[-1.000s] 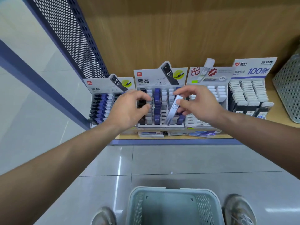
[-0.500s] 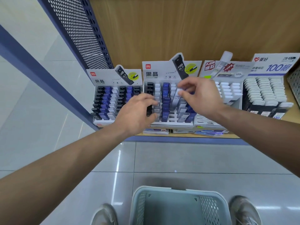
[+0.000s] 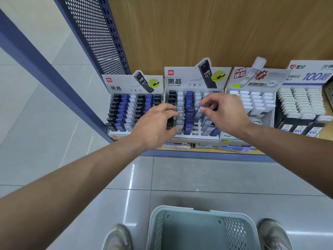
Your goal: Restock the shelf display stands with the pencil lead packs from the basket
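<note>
I'm gripping black packs (image 3: 170, 123) with my left hand (image 3: 155, 125), my right hand (image 3: 225, 112) is hiding its grip, and the stand (image 3: 198, 137) is showing gaps along its front edge.

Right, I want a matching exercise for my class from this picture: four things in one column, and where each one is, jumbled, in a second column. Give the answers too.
Things
1. basket
2. left hand
3. right hand
4. perforated panel

Places
A. over the right-hand columns of the middle display stand
B. on the floor between the two shoes
C. upright at the left end of the shelf
D. over the black packs in that stand's left column

Pairs: 1-B, 2-D, 3-A, 4-C
</note>
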### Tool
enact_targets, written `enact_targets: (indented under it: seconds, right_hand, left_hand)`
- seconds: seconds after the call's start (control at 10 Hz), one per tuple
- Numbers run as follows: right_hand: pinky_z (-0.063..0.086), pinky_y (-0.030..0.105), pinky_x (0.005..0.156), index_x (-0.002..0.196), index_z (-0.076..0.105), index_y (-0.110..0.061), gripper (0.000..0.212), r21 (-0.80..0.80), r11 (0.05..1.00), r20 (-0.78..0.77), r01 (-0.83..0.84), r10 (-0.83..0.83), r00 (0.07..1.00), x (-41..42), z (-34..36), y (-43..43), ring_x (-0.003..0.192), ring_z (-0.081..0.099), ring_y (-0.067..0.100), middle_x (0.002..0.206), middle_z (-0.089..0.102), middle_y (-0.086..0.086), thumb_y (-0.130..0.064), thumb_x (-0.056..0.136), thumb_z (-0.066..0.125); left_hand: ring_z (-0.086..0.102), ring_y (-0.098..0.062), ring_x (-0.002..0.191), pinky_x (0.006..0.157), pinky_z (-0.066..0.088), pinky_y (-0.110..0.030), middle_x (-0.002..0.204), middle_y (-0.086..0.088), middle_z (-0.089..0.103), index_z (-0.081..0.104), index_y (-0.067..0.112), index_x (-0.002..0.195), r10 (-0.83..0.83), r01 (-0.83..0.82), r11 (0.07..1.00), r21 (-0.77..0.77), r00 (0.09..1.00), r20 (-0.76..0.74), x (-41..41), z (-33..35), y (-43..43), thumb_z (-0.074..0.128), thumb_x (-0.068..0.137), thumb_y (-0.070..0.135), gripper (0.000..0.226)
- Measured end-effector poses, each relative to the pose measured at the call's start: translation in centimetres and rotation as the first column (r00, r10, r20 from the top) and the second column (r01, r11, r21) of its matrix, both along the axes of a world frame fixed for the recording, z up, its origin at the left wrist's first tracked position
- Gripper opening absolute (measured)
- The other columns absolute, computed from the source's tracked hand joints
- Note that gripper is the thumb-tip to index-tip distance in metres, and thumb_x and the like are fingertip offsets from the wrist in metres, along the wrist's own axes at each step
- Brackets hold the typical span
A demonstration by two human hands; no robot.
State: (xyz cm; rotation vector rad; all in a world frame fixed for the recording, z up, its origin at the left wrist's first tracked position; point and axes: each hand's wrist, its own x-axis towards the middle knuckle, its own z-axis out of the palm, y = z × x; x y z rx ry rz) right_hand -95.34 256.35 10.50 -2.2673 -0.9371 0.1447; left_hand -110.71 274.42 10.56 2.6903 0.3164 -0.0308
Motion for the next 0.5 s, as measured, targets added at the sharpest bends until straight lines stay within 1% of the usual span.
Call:
enact_targets:
  seconds: [0.1,0.2,0.3,0.4,0.5]
  right_hand:
    - [0.043,0.009,0.068,0.1,0.076,-0.02,0.012,-0.034,0.999,0.047,-0.034,0.035,0.998,0.0,0.0,-0.4,0.072,0.057,-0.002,0.078,0.058,-0.024,-0.015,0.089,0.073]
    - [0.052,0.023,0.073,0.101,0.076,-0.02,0.011,-0.076,0.994,0.085,-0.072,0.078,0.993,-0.1,-0.3,-0.3,0.075,0.058,0.002,0.082,0.063,-0.015,-0.017,0.091,0.071]
    - [0.053,0.038,0.084,0.105,0.077,-0.019,0.015,-0.152,0.984,0.15,-0.098,0.121,0.981,-0.4,-0.6,0.3,0.094,0.062,0.02,0.1,0.069,-0.002,-0.02,0.094,0.066]
    - [0.053,0.036,0.084,0.105,0.076,-0.022,0.016,-0.184,0.98,0.183,-0.08,0.114,0.976,-0.6,-0.4,1.2,0.098,0.062,0.021,0.103,0.069,-0.001,-0.022,0.094,0.064]
    - [0.055,0.038,0.083,0.106,0.074,-0.022,0.016,-0.215,0.975,0.131,-0.059,0.088,0.987,-0.5,0.5,1.4,0.094,0.063,0.021,0.103,0.067,0.0,-0.023,0.092,0.065]
  left_hand:
    - [0.036,-0.013,0.14,0.109,0.035,-0.031,0.153,0.017,0.039,0.054,0.027,0.145,-0.004,0.004,1.0,0.001,1.0,-0.007,0.0,0.1,0.0,0.063,0.096,0.042,0.052]
    - [0.036,-0.013,0.141,0.111,0.035,-0.032,0.154,0.016,0.038,0.053,0.027,0.145,-0.003,0.003,1.0,0.005,1.0,-0.016,0.1,0.2,-0.1,0.064,0.096,0.042,0.053]
    - [0.036,-0.013,0.141,0.112,0.034,-0.032,0.154,0.016,0.039,0.053,0.027,0.145,-0.003,0.003,1.0,0.001,1.0,-0.028,0.3,0.3,-0.3,0.064,0.095,0.043,0.053]
    - [0.038,-0.014,0.141,0.112,0.035,-0.034,0.154,0.015,0.04,0.052,0.028,0.145,-0.008,0.008,1.0,0.011,0.999,-0.044,0.3,0.8,-0.3,0.064,0.095,0.044,0.054]
    - [0.041,-0.016,0.141,0.112,0.036,-0.035,0.156,0.01,0.041,0.047,0.026,0.149,0.003,-0.001,1.0,0.021,0.996,-0.09,0.5,1.9,-0.6,0.063,0.095,0.047,0.06]
